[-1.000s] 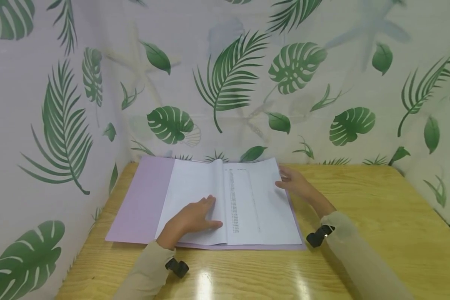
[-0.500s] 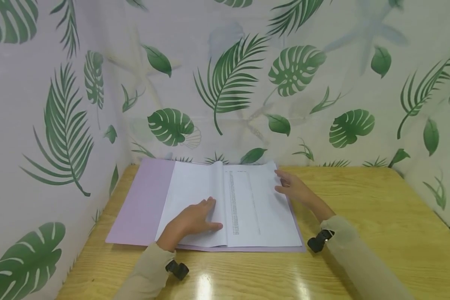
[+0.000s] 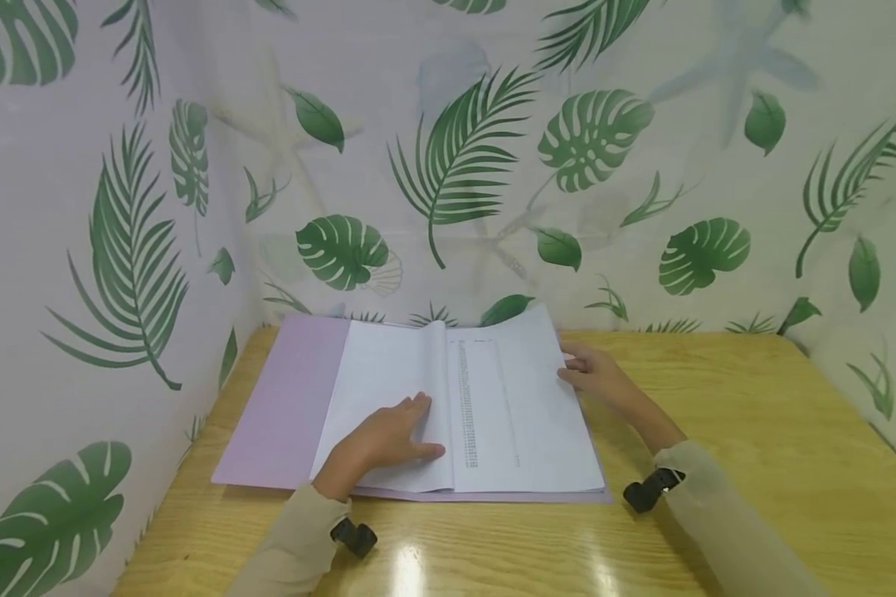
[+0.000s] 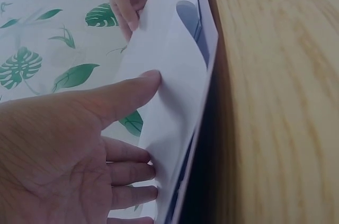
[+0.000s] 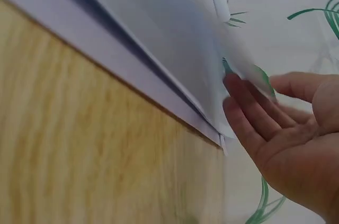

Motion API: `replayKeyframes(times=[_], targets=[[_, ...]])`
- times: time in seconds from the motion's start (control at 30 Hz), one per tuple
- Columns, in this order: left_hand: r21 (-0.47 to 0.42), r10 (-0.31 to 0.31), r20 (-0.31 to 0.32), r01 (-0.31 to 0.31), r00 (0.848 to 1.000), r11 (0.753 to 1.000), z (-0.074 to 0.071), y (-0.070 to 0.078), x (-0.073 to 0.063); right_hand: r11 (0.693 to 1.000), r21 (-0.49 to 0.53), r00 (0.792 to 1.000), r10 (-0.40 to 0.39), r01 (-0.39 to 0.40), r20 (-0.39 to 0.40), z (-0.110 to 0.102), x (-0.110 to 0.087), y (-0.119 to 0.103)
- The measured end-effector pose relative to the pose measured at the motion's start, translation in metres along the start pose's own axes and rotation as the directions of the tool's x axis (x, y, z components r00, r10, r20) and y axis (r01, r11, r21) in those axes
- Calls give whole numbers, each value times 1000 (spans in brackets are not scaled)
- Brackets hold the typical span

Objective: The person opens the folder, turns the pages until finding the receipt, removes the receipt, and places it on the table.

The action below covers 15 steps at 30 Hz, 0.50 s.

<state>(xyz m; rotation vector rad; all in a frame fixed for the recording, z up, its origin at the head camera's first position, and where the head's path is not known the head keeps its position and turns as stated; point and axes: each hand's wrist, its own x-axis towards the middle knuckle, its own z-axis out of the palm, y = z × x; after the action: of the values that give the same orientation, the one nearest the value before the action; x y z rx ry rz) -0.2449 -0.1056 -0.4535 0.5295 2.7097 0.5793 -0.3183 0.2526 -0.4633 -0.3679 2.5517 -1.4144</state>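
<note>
- Spreading from the far left around behind, a pale wall covering (image 3: 22,249) carried green leaves and faint starfish.
- Open on the counter (image 3: 776,414), close against the far wall, lay a lilac folder (image 3: 280,406), its bare cover to the left.
- Next to that cover, white left-hand pages (image 3: 388,361) lay turned over.
- On those pages rested the left hand (image 3: 384,433), grasping nothing, its fingers extended and its thumb pointing right towards the fold; the sleeve (image 3: 287,535) and a black device (image 3: 354,537) at the wrist sat at the near edge.
- Beside the hand, the paper bulged into a rounded fold (image 3: 436,356) running near to far.
- Right of the fold, a printed page (image 3: 548,414) showed a narrow column of small, unreadable text; its far right corner curved up off the folder.
- At that page's right edge, the right hand (image 3: 601,380) had its fingers partly behind the paper and its thumb at the edge; whether it pinched the sheet could not be told.
</note>
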Motion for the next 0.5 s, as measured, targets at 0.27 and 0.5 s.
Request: replayKeyframes(times=[0.27,0.5], targets=[[-6,-6,20,6,1000,1000,-1,-4,1,978,208,983,-25,-15,184,-7,-15,3],[-10,15,13,-15,1000,1000,-1,-8,3,945,326,964,-88,1,252,0,-14,1]])
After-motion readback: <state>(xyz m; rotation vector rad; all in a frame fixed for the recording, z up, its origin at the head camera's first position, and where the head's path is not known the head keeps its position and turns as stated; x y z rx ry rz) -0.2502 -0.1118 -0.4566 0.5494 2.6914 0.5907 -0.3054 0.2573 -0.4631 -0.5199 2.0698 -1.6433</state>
